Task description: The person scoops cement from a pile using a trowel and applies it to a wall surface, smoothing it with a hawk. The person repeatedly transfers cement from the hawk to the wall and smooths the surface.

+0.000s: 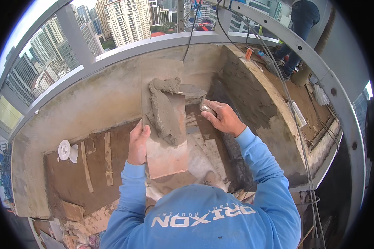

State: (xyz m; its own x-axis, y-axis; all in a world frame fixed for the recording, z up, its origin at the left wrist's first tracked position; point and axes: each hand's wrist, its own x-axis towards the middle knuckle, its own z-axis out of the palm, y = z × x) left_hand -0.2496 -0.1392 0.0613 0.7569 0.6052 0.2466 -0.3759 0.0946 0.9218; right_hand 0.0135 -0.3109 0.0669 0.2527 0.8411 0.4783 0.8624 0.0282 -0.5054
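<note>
Head view: concrete trough (91, 99) surrounds the work; board (168, 159) held above its floor, apparently near level so the load stays on. Grey mortar (164, 112) heaped toward the board's far and left edges, near edge bare. Left hand (138, 141) grips the left edge, thumb on top, other fingers mostly hidden, likely supporting underneath. Right hand (225, 118) closed around trowel (192, 91) handle, presumably for control; blade crosses the right edge, seemingly touching mortar.

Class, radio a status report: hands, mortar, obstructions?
Left hand gripping board; right hand gripping trowel. Mortar heaped on board. Nothing blocking trowel from mortar.
</note>
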